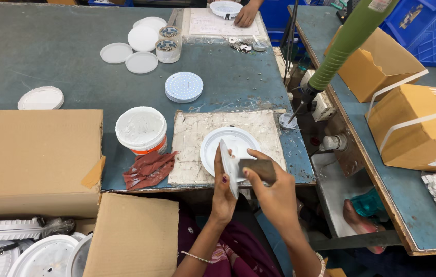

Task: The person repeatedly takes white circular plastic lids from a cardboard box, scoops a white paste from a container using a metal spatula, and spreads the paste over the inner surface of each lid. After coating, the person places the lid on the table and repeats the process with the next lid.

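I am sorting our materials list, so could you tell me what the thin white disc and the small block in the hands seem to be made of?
The white disc, held edge-on by the left hand, looks like matte moulded plastic: thin, uniformly white. The brown block in the right hand looks dull and rough, perhaps wood or an abrasive pad; I cannot tell which.

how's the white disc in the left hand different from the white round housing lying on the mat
The white disc is held up on edge in the left hand, so it shows as a thin sliver; the round housing lies flat on the stained mat, its full circle visible. The disc touches the brown block in the right hand; the housing is untouched. The housing has a raised rim. Both are white and round.
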